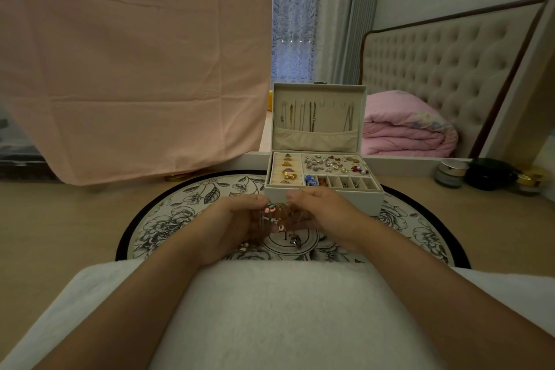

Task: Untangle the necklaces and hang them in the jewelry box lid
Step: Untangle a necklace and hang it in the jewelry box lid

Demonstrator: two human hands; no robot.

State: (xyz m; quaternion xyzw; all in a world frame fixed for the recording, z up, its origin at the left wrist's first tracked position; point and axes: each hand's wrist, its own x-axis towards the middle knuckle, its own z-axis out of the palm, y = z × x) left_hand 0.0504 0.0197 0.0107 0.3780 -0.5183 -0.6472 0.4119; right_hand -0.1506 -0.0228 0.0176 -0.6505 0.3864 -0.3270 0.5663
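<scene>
A tangled bundle of necklaces (pixel 280 215) with small coloured beads and a silver pendant hangs between my two hands, just in front of the jewelry box. My left hand (pixel 231 219) grips its left side and my right hand (pixel 321 213) grips its right side. The white jewelry box (pixel 372 192) stands open on a round floral mat. Its upright lid (pixel 359 117) has several chains hanging from hooks above a fabric pocket. The tray below holds rings, earrings and small charms in compartments.
The round floral mat (pixel 168 219) lies on a light wooden table. Cosmetic jars (pixel 450 173) stand at the far right. A pink cloth (pixel 135 63) hangs at the left. A white towel (pixel 270 309) covers my lap.
</scene>
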